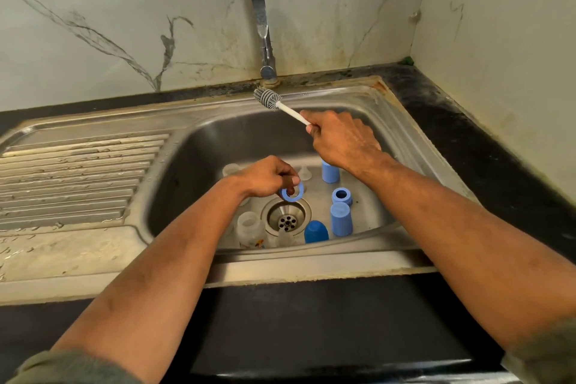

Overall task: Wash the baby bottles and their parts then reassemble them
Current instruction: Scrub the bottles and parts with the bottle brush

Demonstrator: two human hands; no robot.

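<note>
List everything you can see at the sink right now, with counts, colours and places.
Bottle brush: 1, grey head, white handle, raised over basin.
Collar ring: 1, blue, above the drain.
Caps: 4, blue, right half of basin floor.
Clear bottle: 1, see-through, left of drain.
Clear teat: 1, basin rear; other clear parts unclear.
Drain: 1, steel, basin centre.
Tap: 1, chrome, behind basin.
Sink: 1, steel, drainboard left.
Left hand: pinches ring.
Right hand: grips brush handle.
</note>
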